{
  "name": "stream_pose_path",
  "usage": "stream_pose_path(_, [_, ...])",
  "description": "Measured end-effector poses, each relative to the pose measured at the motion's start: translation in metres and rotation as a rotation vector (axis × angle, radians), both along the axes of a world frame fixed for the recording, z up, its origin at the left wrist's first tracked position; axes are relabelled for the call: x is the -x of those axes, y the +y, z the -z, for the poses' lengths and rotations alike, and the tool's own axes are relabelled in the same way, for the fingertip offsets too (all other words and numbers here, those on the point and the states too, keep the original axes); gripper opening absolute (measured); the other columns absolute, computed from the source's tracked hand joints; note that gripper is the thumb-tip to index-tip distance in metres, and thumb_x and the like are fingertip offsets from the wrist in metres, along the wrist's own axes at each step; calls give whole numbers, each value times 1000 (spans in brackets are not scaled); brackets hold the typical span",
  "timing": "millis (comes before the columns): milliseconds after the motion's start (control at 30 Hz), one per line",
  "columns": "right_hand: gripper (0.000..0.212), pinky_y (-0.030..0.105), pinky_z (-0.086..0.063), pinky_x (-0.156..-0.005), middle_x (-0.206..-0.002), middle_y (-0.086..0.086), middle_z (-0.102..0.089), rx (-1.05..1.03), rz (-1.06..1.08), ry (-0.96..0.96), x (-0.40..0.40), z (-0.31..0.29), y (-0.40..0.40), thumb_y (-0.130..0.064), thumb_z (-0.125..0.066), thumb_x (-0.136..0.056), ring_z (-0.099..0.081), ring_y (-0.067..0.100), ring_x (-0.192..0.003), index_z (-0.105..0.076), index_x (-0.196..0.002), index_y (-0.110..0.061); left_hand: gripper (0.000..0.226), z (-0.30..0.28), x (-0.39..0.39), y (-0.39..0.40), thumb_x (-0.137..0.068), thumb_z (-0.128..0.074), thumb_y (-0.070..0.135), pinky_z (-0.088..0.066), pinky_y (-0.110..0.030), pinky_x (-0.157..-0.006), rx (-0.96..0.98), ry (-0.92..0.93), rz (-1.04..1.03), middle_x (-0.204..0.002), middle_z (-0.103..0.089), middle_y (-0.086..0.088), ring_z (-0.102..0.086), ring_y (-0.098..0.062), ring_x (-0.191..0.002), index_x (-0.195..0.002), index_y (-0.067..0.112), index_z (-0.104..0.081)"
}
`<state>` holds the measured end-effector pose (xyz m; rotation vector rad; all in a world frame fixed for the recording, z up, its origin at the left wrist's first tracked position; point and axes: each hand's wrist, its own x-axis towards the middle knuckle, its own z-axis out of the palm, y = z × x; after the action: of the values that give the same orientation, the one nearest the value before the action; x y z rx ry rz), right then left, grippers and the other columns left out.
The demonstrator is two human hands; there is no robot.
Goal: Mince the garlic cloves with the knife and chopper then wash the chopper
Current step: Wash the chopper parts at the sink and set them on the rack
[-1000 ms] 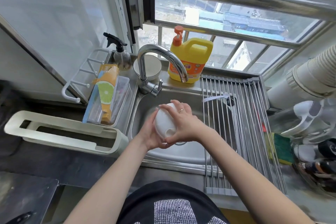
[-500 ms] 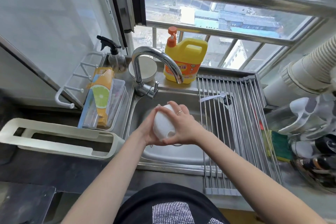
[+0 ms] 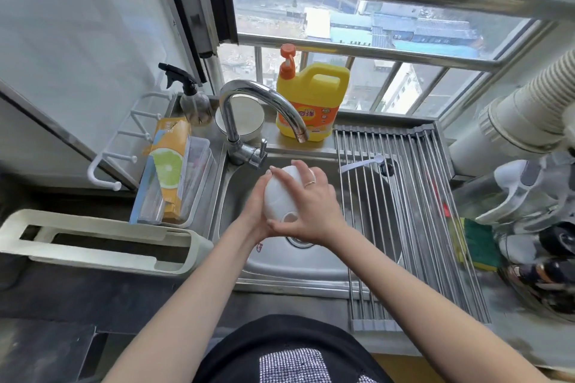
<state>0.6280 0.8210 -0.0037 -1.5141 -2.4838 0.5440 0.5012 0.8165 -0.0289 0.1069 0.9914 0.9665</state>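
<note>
I hold the smooth white egg-shaped plastic chopper (image 3: 281,196) over the steel sink basin (image 3: 314,267), below the curved chrome tap (image 3: 264,102). My left hand (image 3: 256,208) cups it underneath; my right hand (image 3: 311,205) wraps its top, fingers (image 3: 298,169) curled. Wet plastic could slip and drop into the basin.

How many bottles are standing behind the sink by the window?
2. The yellow dish soap jug with an orange pump stands on the ledge behind the faucet; the clear spray bottle sits at the left back corner. The clutter at right may hide others.
</note>
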Motion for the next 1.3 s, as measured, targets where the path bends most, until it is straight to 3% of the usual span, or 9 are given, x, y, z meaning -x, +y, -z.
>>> stream_pose_path(100, [90, 48, -37, -98, -151, 4, -25, 63, -9, -13, -5, -1, 8, -78, -41, -61, -27, 34, -131, -17, -143, -51, 58, -4, -2, -1, -87, -38, 69, -54, -33, -61, 40, 76, 78, -84, -71, -6, -69, -20, -68, -105, 20, -65])
stream_pose_path(200, [88, 50, -37, -102, -149, 0, -28, 202, 141, 75, -3, 2, 13, -79, -42, -63, -28, 31, -131, -19, -142, -50, 79, -4, 0, -2, -65, -46, 89, -57, -44, -61, 13, 380, 202, -107, -71, -5, -72, -22, -87, -118, 31, -58])
stream_pose_path(333, [75, 48, -19, -116, -157, -6, -14, 733, 73, 324, -17, 1, 29, -59, -52, -78, -14, 22, -143, -21, -145, -48, 66, -2, 9, -7, -74, -62, 66, -57, -49, -64, 39, 376, 318, -121, -64, -14, -68, -33, -94, -127, 28, -50])
stream_pose_path(400, [62, 45, -25, -114, -155, -5, -20, 967, 149, 538, -35, 4, 46, -35, -51, -92, -23, 19, -141, -24, -148, -37, 61, 3, 11, -11, -81, -58, 58, -57, -49, -64, 104, 352, 295, -123, -62, -17, -66, -36, -95, -131, 25, -47])
stream_pose_path(600, [72, 29, -44, -72, -156, 2, -23, 339, 439, -2, -97, 43, 104, 15, -39, -80, -49, 28, -124, -37, -144, -19, 73, 8, 20, -20, -71, -58, 62, -58, -48, -60, 204, 341, 220, -126, -60, -14, -65, -34, -93, -133, 26, -43])
stream_pose_path(767, [73, 41, -44, -96, -154, 0, -30, 223, 278, -436, -110, 54, 121, 14, -41, -83, -39, 27, -133, -35, -145, -23, 85, 13, 31, -27, -58, -65, 63, -57, -49, -63, 265, 349, 197, -128, -57, -13, -62, -37, -103, -133, 27, -44])
stream_pose_path(900, [45, 35, -48, -75, -122, 5, -56, 45, 175, -544, -107, 52, 125, 9, -48, -86, -53, 27, -111, -51, -124, -16, 82, 11, 36, -23, -58, -61, 61, -57, -52, -64, 283, 351, 147, -130, -54, -14, -60, -40, -105, -131, 28, -44])
stream_pose_path(1133, [33, 31, -43, -41, -81, 12, -61, -377, 53, -80, -102, 31, 110, 15, -73, -63, -59, 32, -66, -60, -87, -3, 46, 8, 31, -14, -83, -67, 44, -56, -60, -69, 123, 692, 112, -123, -49, 3, -54, -26, -101, -122, 31, -47])
stream_pose_path(1300, [4, 34, -39, -51, -83, 12, -59, -112, 85, 243, -48, 31, 70, -6, -53, -93, -56, 31, -63, -51, -90, -4, 76, 1, 21, -16, -72, -77, 37, -39, -25, -85, -225, 1291, 248, -129, -45, 5, -47, -11, -105, -137, 35, -38])
